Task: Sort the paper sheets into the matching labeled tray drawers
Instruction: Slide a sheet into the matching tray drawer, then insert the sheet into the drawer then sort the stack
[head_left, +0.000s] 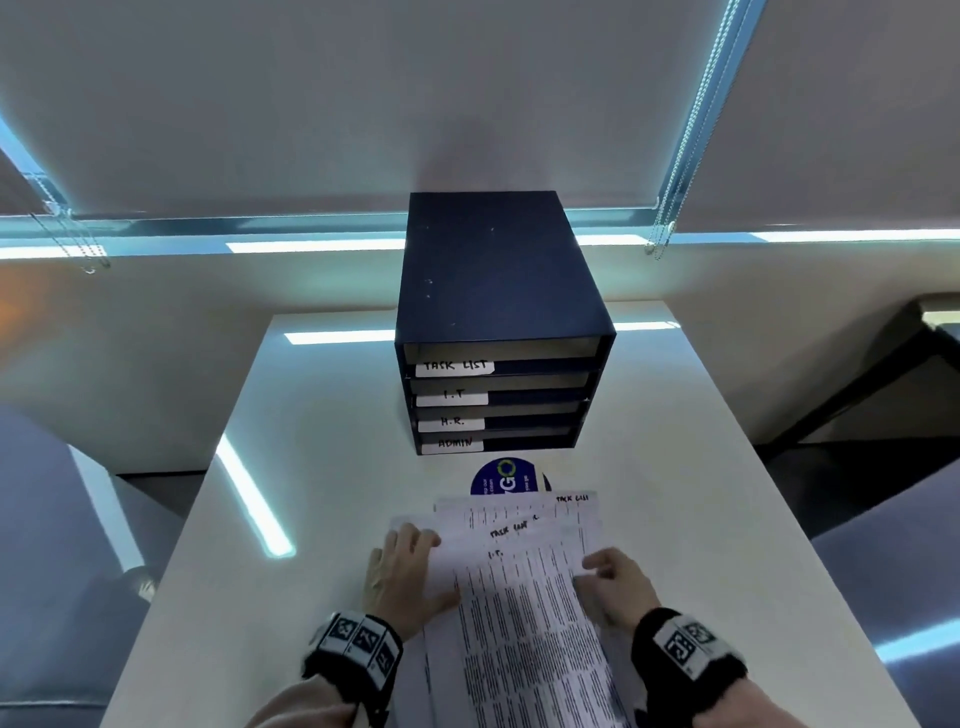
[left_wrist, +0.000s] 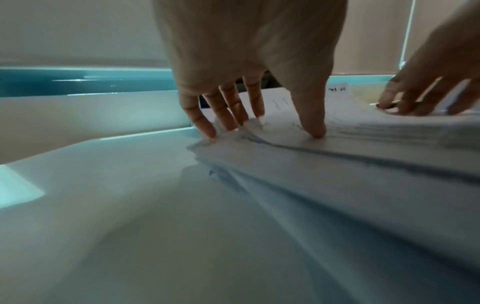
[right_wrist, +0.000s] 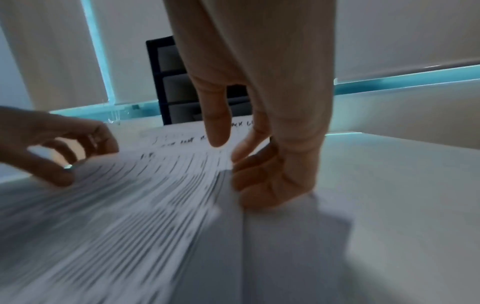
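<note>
A dark blue tray unit stands at the back of the white table, its four drawers labelled TASK LIST, I.T, H.R. and ADMIN. In front of it lies a fanned stack of printed sheets. The top sheet is marked I.T.; sheets marked TASK LIST show beneath it. My left hand presses its straight fingers and thumb on the stack's left edge. My right hand curls its fingers under the top sheet's right edge, thumb above it.
A round blue sticker lies on the table between the tray unit and the sheets. Roller blinds with bead chains hang behind the table. A dark desk stands to the right. The table's edges drop off on both sides.
</note>
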